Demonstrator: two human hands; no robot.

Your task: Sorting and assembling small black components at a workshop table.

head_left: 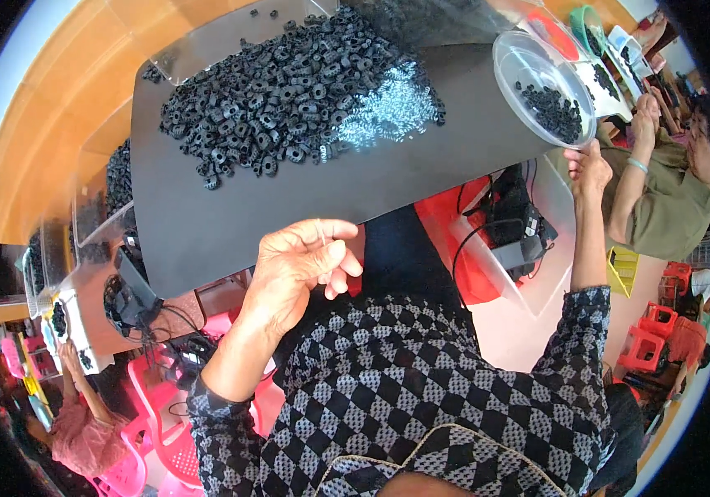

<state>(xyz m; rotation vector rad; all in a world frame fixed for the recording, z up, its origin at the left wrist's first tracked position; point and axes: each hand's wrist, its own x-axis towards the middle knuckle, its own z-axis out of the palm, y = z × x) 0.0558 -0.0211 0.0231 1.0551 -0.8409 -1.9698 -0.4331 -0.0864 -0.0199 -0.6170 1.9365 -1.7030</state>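
In front of the table edge, my left hand (301,263) is raised with its fingers curled and the thumb against them. Whatever lies in that pinch is too small to make out. At the right, my right hand (589,171) has its fingers closed at the near rim of a round clear plastic tub (510,73). Small black parts (555,114) lie inside the tub. A large heap of black plastic pieces with holes (280,99) covers the far part of the dark tabletop (305,211). Against its right side rests a pile of small silvery springs (392,108).
Below the table at the right stands a white bin (541,286) with black devices and cables. A person in an olive top (669,199) sits on the right; another person (90,427) works at far left. Pink chairs (177,443) and red stools (649,335) stand around.
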